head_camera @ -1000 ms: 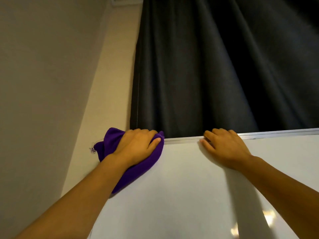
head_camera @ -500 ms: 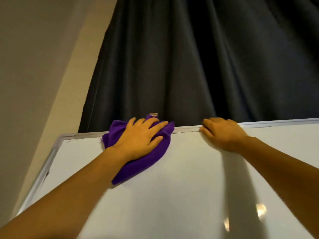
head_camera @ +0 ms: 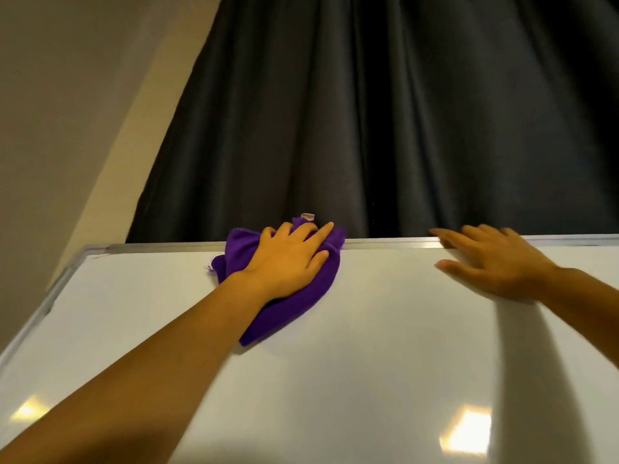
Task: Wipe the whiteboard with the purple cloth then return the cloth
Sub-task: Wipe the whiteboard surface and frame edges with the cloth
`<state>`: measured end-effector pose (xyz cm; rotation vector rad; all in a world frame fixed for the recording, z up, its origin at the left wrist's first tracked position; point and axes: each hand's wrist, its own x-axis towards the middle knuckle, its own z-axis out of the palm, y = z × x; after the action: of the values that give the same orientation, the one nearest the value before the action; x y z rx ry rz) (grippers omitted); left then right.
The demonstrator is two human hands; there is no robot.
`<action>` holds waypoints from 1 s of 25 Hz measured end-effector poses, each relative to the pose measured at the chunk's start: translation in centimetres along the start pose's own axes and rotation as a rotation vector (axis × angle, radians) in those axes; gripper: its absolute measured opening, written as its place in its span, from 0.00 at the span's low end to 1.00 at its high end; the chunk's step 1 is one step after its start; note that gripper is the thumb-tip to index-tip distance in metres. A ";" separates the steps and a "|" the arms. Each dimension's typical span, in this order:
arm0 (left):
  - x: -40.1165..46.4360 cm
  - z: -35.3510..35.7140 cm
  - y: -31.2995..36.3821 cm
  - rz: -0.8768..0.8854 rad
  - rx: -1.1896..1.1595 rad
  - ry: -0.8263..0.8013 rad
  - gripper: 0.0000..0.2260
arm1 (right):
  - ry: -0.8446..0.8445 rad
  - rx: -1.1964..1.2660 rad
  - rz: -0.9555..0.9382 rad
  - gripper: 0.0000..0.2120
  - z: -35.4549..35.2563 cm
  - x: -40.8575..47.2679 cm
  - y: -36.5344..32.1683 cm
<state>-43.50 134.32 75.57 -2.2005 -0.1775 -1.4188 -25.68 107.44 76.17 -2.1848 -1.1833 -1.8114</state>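
Note:
The whiteboard (head_camera: 368, 346) fills the lower half of the view, white with a thin metal frame. My left hand (head_camera: 288, 259) presses the bunched purple cloth (head_camera: 291, 313) flat against the board just under its top edge, left of the middle. Part of the cloth sticks up over the frame, with a small pale tag on it. My right hand (head_camera: 492, 262) lies on the board to the right, fingers spread and reaching over the top edge, holding nothing. It is slightly blurred.
A dark curtain (head_camera: 385, 112) hangs right behind the board's top edge. A beige wall (head_camera: 67, 112) runs along the left. The board's top left corner (head_camera: 90, 251) is in view. Light reflections shine low on the board.
My left hand has slid the cloth to the right along the top edge, away from the board's left corner. My right hand has loosened from gripping the top edge to lying flat with spread fingers.

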 end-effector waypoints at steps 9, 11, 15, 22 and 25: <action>4.1 2.0 8.3 0.069 -0.011 0.023 0.23 | -0.088 0.109 0.036 0.37 0.8 -1.7 4.0; 4.9 2.4 10.7 0.104 -0.029 0.003 0.23 | -0.043 0.120 0.052 0.37 1.2 -2.7 5.1; 3.6 2.2 6.7 0.000 -0.019 0.001 0.22 | -0.023 0.120 0.022 0.36 1.8 -4.7 9.1; 7.5 3.1 16.1 -0.091 -0.048 -0.012 0.21 | 0.078 0.233 -0.008 0.29 3.4 -7.9 17.8; 11.6 4.7 24.6 -0.044 -0.022 -0.012 0.22 | 0.075 0.229 0.002 0.31 4.3 -9.6 21.7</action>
<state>-25.30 113.57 75.70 -2.2359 -0.2170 -1.4377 -9.61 89.50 75.34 -1.9752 -1.2993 -1.6487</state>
